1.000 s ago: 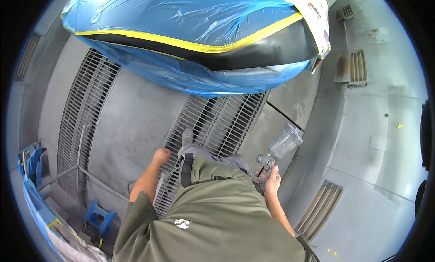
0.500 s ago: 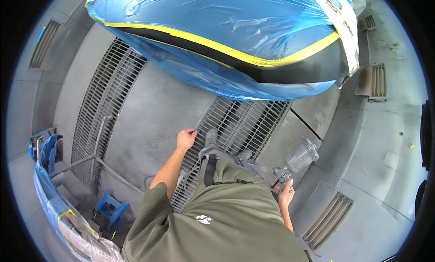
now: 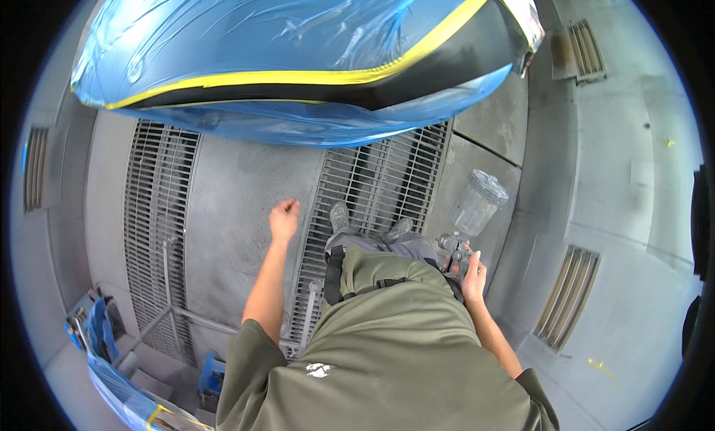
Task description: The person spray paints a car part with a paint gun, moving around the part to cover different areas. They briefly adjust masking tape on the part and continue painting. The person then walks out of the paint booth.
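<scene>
My right hand (image 3: 474,280) is wrapped round the handle of a spray gun (image 3: 451,246), held out beside my right hip. A clear, cloudy paint cup (image 3: 479,204) with a lid sits on the gun and tilts up and to the right. My left hand (image 3: 283,221) hangs in front of me over the floor, its fingers curled together; whatever may be between them is too small to make out. Ahead stands a large vehicle part wrapped in blue masking film (image 3: 246,40). Yellow tape (image 3: 283,78) edges an exposed black strip (image 3: 424,66) along its lower side.
Floor gratings (image 3: 158,200) run on the left, and another grating (image 3: 380,178) lies under my feet. At the lower left are a metal stand frame (image 3: 168,282), a blue support (image 3: 211,379) and another film-wrapped piece (image 3: 123,390). A grey wall with a vent (image 3: 567,297) rises at right.
My view has swung right, so the wrapped part sits further left. My right hand still holds the spray gun, whose cup now stands more upright. My left arm now reaches straighter ahead.
</scene>
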{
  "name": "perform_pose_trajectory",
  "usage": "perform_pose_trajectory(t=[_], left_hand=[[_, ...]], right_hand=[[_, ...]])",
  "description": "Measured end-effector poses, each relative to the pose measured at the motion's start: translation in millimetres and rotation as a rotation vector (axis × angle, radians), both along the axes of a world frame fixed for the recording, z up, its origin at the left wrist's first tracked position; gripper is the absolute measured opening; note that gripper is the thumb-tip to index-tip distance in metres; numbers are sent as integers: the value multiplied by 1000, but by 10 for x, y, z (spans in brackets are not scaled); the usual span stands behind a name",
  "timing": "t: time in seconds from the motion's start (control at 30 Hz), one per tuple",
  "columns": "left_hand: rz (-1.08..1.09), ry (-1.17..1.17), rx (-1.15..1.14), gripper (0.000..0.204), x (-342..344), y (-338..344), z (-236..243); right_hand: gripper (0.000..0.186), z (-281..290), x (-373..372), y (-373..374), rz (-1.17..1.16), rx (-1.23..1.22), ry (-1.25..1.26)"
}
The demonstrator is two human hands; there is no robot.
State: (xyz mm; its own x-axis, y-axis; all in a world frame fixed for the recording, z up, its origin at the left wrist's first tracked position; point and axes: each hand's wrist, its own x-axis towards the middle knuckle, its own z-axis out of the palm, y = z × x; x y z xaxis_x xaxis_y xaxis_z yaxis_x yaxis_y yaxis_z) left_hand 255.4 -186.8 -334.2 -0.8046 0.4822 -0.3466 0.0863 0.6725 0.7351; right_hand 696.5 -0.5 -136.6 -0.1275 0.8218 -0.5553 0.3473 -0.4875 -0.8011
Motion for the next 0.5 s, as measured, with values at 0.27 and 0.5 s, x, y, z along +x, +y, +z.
perform_pose_trajectory(t=[0.27,0.5], left_hand=[[-376,-411,-383,32,939,-884,-843],[-188,-528,-281,31,606,-1664,-1523]], right_hand=[[62,-6,-77,-135,41,21,-45],[58,79,-193,-157,40,57,-97]])
